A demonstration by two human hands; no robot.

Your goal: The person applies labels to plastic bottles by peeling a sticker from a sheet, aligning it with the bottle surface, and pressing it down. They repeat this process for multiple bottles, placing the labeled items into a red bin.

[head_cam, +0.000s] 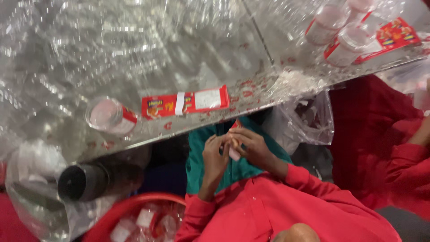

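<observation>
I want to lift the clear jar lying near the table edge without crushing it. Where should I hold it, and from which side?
Probably hold the clear jar around its labelled wall, fingers coming from above. It lies on its side on the shiny table, so the round wall is exposed, while its wide mouth looks thin and open.

A small packing or labelling workshop: a shiny metal tabletop (pixel 134 54) carries clear plastic jars (pixel 109 116), a banded stack of red printed labels (pixel 186 102) and loose plastic bags (pixel 304 118), while a red tub (pixel 130 208) below holds more jars.
</observation>
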